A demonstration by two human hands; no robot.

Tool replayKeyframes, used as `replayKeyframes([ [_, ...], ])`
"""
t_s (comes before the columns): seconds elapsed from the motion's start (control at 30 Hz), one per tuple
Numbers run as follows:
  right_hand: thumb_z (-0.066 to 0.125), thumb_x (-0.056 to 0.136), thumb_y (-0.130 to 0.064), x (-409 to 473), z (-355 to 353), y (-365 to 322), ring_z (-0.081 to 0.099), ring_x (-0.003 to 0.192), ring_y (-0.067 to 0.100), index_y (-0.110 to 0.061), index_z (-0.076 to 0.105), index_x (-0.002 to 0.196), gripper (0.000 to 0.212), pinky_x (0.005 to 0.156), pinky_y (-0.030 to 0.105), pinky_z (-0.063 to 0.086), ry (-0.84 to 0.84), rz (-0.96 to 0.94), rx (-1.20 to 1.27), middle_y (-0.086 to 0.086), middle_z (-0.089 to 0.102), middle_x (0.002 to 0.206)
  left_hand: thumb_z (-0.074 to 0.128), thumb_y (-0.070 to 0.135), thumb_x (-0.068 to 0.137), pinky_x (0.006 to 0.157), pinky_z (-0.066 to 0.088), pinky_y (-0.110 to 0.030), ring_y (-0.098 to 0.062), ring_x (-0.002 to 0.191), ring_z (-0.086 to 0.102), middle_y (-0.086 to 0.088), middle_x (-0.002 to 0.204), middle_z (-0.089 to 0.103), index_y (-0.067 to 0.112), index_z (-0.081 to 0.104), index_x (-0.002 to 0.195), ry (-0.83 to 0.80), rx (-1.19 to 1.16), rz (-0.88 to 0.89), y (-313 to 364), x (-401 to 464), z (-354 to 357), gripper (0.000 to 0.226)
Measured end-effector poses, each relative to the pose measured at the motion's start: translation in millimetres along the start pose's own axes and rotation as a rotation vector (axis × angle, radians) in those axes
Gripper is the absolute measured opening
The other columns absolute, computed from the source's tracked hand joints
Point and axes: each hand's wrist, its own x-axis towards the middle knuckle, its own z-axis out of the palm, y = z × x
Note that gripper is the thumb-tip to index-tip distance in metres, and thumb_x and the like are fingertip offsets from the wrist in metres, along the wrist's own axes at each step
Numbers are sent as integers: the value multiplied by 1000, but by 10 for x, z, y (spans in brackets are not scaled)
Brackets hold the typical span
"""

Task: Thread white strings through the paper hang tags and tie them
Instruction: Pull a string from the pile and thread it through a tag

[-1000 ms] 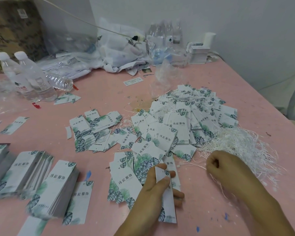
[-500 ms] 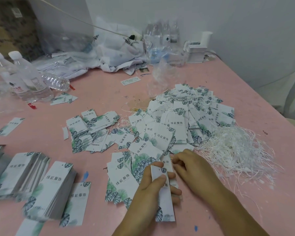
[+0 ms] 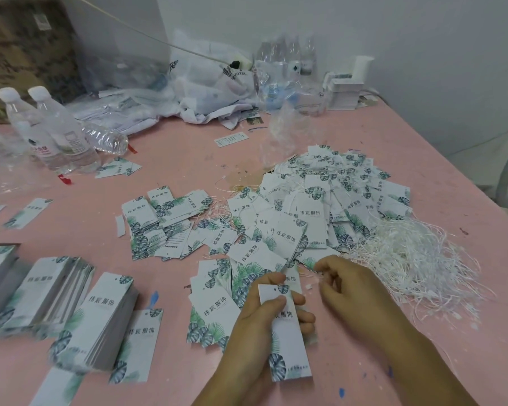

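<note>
On the pink table (image 3: pixel 188 159), stacked tags (image 3: pixel 100 320) wait at the left; near the middle the left hand (image 3: pixel 261 326) grips one hang tag (image 3: pixel 288 332) upright, thumb pressed across its face just below the punched hole; beside it the right hand (image 3: pixel 352 291) pinches a white string (image 3: pixel 308 286) with curled fingers, its tip near the hole; farther right lies the loose string pile (image 3: pixel 408 253); the card looks light and stiff, best held by its edges; the string seems limp and slippery, so pinch close to its end.
</note>
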Motion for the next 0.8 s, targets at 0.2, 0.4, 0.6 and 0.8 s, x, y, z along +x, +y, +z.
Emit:
replayKeyframes([
  [0.2, 60, 91, -29, 50, 74, -67, 50, 77, 4, -35, 57, 89, 7, 62, 22, 35, -79, -47, -140, -16, 49, 80, 58, 5, 84, 60, 53, -38, -34, 69, 63, -25, 90, 64, 16, 70, 88, 5, 15, -26, 3, 5, 41, 17],
  [0.4, 59, 93, -27, 31, 57, -88, 51, 73, 3, -33, 53, 82, 14, 63, 18, 38, 16, -8, 24, -13, 52, 79, 66, 12, 74, 55, 53, -34, -31, 62, 61, -23, 86, 63, 8, 60, 71, -32, 62, -57, 43, -18, 69, 8],
  [0.6, 69, 80, -32, -117, 49, -396, 59, 93, 5, -34, 66, 81, 4, 73, 4, 43, 77, -155, 619, -11, 57, 97, 63, 30, 83, 56, 56, -31, -28, 58, 64, -24, 77, 63, -2, 67, 87, -53, 119, -119, 64, -38, 91, 32],
  [0.8, 74, 80, -12, -185, 120, -402, 58, 61, 14, -21, 70, 80, 10, 57, 22, 52, -153, -196, 771, -6, 50, 107, 62, 27, 90, 50, 50, -28, -27, 50, 58, -22, 66, 59, -1, 61, 88, -30, 15, -126, 101, -30, 64, 28],
])
